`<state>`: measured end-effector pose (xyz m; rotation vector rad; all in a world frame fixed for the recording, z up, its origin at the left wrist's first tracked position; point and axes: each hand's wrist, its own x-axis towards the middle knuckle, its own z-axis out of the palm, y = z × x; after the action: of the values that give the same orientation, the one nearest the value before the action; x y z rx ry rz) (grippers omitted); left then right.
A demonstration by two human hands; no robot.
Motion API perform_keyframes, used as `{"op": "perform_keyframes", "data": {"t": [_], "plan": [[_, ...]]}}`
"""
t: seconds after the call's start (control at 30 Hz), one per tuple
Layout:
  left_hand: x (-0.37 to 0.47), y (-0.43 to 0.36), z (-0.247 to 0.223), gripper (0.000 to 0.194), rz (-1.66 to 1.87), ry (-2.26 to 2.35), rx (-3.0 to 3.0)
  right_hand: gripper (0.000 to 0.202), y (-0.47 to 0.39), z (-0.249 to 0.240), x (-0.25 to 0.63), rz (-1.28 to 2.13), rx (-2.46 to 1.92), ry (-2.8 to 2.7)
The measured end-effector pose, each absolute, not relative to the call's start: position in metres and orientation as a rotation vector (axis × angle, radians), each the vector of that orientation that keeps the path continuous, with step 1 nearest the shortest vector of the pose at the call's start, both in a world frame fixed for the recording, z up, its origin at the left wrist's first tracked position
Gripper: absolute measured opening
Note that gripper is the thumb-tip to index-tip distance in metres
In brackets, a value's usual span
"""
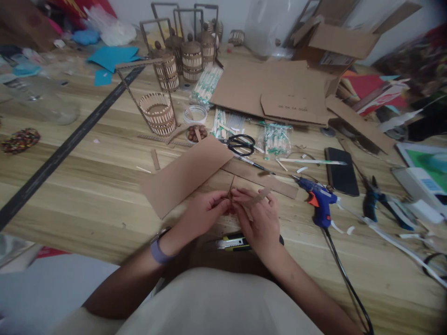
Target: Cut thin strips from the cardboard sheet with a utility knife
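The wooden floor [87, 186] fills the frame. A flattened cardboard sheet [265, 90] lies upper centre, and a long cardboard strip [185, 174] slants across the middle, just above your hands. A blue glue gun [319, 200] rests right of centre, black scissors [240, 144] above the strip, and a yellow utility knife [232, 242] partly under your right wrist. Low in the centre, your left hand [204, 214] and right hand [258, 218] meet, fingertips pinched on a small cardboard piece [256, 197].
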<state>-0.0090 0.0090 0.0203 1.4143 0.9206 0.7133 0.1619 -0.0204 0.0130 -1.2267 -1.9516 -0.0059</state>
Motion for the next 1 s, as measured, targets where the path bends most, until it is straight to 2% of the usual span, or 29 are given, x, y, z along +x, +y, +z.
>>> {"op": "perform_keyframes", "data": {"t": [0.43, 0.77, 1.0], "plan": [[-0.008, 0.006, 0.018, 0.029, 0.695, 0.882, 1.316, 0.015, -0.025, 0.021, 0.168, 0.164, -1.398, -1.763], [-0.010, 0.010, 0.022, 0.028, 0.710, 0.965, 1.475, 0.006, -0.022, 0.011, 0.160, -0.044, -1.253, -1.953], [-0.008, 0.004, 0.018, 0.029, 0.707, 0.897, 1.355, 0.010, -0.023, 0.020, 0.165, 0.050, -1.315, -1.859]]}}
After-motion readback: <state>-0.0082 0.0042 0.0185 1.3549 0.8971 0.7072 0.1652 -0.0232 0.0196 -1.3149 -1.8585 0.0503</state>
